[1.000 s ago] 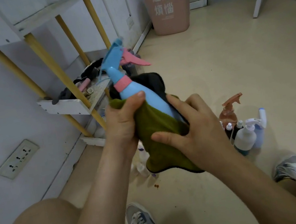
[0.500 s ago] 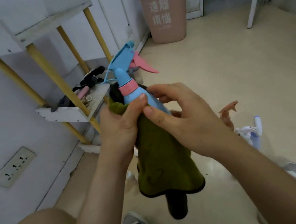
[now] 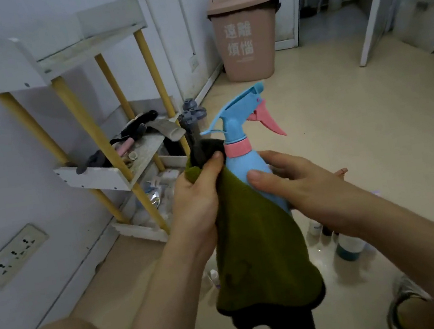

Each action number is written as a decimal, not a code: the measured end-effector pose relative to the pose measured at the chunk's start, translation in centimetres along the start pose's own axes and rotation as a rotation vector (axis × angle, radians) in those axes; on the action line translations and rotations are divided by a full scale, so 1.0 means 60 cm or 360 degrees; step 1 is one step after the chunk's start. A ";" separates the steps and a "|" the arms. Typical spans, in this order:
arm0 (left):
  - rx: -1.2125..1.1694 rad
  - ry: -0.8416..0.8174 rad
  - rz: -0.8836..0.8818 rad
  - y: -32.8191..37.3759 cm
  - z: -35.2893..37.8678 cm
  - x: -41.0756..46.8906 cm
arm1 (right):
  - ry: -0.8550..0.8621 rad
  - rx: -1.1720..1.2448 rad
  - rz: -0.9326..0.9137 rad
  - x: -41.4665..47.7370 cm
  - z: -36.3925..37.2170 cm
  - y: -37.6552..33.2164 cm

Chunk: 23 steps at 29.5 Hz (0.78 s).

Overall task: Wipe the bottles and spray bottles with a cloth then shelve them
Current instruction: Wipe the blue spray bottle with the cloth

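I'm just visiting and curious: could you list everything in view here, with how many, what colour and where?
spray bottle: one, blue with pink trigger and collar, held up at centre
cloth: one, olive green with dark underside, draped around the bottle
shelf rack: one, white with yellow poles, left by the wall
bin: one, pink, far wall
wall socket: one, white, low left wall
floor bottles: several, partly hidden, under the right arm
left hand: one, grips the cloth
right hand: one, holds the bottle's body

left hand clenched, right hand curled
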State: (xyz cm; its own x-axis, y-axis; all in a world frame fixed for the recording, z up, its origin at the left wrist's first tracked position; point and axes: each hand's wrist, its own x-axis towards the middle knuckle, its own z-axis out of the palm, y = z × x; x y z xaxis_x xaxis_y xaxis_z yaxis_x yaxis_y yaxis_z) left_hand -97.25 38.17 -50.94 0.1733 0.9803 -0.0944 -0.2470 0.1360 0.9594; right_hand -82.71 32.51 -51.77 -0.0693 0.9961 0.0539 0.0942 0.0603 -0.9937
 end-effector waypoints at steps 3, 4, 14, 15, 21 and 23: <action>-0.0258 0.0072 -0.0147 0.009 -0.013 0.008 | 0.0307 -0.0245 -0.0210 0.002 0.001 0.008; -0.0442 -0.0021 -0.0212 0.012 -0.019 0.007 | 0.0398 -0.0271 -0.0230 0.003 0.004 0.012; 0.0471 -0.0240 0.0454 0.009 -0.016 -0.009 | 0.0565 -0.0825 -0.0166 0.004 0.009 0.004; 0.0554 -0.0193 0.0509 0.012 -0.019 -0.010 | 0.0424 -0.0715 -0.0109 0.001 0.009 -0.007; -0.0003 -0.0369 -0.0075 0.001 -0.021 -0.016 | -0.0190 -0.0003 0.0266 -0.029 -0.006 -0.064; -0.0078 -0.0485 -0.0120 0.002 -0.024 -0.019 | -0.0268 0.0166 0.0378 -0.034 -0.009 -0.063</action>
State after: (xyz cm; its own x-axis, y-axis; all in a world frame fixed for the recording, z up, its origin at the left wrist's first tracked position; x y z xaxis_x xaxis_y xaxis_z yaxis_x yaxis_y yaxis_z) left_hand -98.83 37.27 -51.11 0.4685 0.8803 -0.0740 -0.2671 0.2210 0.9380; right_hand -82.41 30.29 -48.04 -0.2217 0.9565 -0.1896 0.0258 -0.1886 -0.9817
